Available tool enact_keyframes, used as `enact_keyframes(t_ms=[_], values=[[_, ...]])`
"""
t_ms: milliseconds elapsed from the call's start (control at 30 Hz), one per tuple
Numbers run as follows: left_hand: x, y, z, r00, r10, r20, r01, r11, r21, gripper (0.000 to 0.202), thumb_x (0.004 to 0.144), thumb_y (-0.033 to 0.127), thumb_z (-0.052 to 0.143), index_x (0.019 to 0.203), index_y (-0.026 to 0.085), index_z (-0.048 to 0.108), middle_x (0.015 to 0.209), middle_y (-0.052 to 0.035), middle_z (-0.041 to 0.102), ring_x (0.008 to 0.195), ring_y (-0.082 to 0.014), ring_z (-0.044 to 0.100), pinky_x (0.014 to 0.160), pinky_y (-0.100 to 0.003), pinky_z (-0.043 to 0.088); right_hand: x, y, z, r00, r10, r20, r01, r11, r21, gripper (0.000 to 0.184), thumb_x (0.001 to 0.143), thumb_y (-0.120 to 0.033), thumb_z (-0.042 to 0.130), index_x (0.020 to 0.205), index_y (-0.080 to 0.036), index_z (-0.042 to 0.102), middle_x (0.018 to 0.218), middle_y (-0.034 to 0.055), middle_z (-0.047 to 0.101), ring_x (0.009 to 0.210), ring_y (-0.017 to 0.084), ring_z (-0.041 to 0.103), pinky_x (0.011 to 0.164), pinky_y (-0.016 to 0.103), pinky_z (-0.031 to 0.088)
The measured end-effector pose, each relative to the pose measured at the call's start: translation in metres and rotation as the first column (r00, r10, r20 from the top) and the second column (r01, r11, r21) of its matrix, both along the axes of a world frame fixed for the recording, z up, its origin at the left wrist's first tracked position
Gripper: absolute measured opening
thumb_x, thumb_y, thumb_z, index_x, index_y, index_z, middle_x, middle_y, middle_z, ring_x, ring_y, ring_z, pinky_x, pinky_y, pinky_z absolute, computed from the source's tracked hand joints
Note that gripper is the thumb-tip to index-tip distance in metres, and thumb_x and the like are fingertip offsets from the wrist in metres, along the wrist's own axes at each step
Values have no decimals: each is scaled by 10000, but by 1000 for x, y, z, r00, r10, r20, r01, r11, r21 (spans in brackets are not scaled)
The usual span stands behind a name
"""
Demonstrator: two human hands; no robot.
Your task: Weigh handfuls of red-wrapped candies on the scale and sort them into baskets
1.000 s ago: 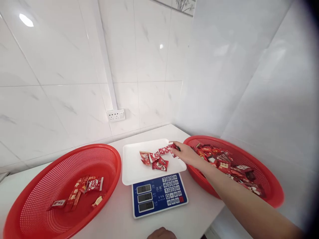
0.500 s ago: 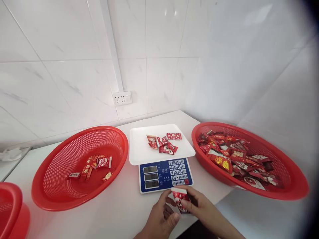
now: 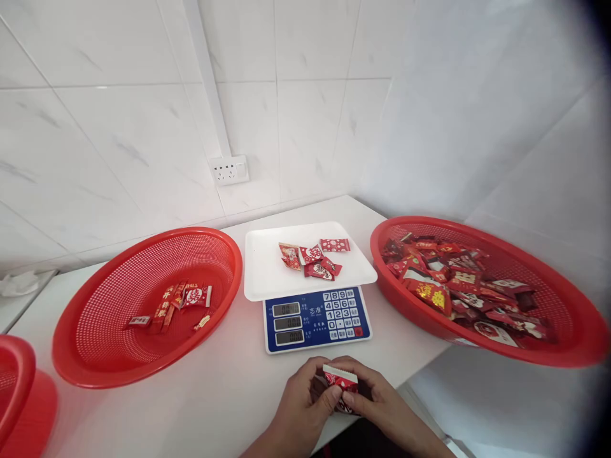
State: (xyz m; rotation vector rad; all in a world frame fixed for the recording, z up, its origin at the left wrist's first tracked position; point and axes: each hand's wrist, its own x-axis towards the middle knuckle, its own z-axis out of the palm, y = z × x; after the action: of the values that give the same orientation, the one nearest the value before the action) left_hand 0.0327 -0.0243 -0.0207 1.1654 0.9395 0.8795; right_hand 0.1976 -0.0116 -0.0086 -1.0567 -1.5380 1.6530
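A small red-and-white candy packet [image 3: 340, 379] sits low in the view, at the near edge of the white counter [image 3: 229, 407], just in front of the scale. Both hands meet on it: the left hand [image 3: 305, 407] pinches its left side between thumb and fingers, and the right hand [image 3: 382, 410] pinches its right side the same way, thumbs close together beneath the packet's white top edge.

Just beyond the hands stands a blue digital scale [image 3: 316, 318] with a keypad and three small displays. Its white tray [image 3: 267, 273] carries a few red wrapped candies [image 3: 312, 257] toward its right half. To the right, a wide red basket [image 3: 563, 343] is filled with many red packets [image 3: 449, 280]. To the left, another red basket [image 3: 95, 356] holds only a handful of packets [image 3: 174, 302]. At the far left edge, part of a further red container [image 3: 19, 394] shows. A white wall socket [image 3: 229, 170] sits on the tiled wall behind
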Motion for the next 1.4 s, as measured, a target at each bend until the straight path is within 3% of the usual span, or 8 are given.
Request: enact_keyframes(t_ms=[367,600,800,967,1200,1300,1400], values=[[0,2,5,999,4,-37,-7,998,-64,331,797,343,588,1069,162,535,858,-47,620,769,-147,559,704,-263,449,5,-1,-9,999,-34,16,34,999,5,385,762,-430,612,1101,-248,595,1086,79,607,1032,257,552,892,390,430],[1,4,3,997,41,-59,-46,995,-90,314,756,378,630,956,152,544,769,-27,595,717,-140,548,664,-251,431,7,-1,-16,999,-45,-4,45,999,-18,393,752,-421,629,1108,-262,581,1068,64,600,996,239,563,854,363,455],[1,6,-1,997,78,-29,-82,986,-144,333,715,438,654,768,169,465,643,26,514,614,-110,489,588,-231,381,8,-2,-18,997,-78,-12,78,997,29,438,725,-502,627,1083,-251,598,1051,72,584,958,241,567,827,360,461],[1,6,2,993,115,-8,-114,982,-153,350,715,442,652,739,179,421,635,36,512,585,-96,464,575,-230,374,6,-1,-20,997,-51,-66,57,994,93,589,633,-602,659,1064,-207,596,1054,87,552,974,251,541,827,350,449],[0,5,7,994,100,54,-91,985,-147,335,734,399,655,716,182,400,664,33,524,596,-84,469,582,-219,383,2,0,-17,999,-49,-21,51,992,115,264,776,-437,602,891,-203,641,901,43,553,806,171,532,694,268,445],[0,4,10,992,69,106,-55,990,-130,291,729,345,675,850,183,465,774,13,556,681,-101,510,623,-223,408,1,0,-14,1000,-4,-28,6,996,91,225,812,-404,568,888,-214,661,927,46,539,793,161,526,621,238,441],[0,3,12,995,31,92,-23,997,-80,323,731,314,678,986,182,529,882,-26,582,790,-144,542,697,-259,439,1,0,-10,999,33,5,-34,994,107,211,832,-378,554,927,-236,678,954,48,555,860,176,532,697,256,449]])
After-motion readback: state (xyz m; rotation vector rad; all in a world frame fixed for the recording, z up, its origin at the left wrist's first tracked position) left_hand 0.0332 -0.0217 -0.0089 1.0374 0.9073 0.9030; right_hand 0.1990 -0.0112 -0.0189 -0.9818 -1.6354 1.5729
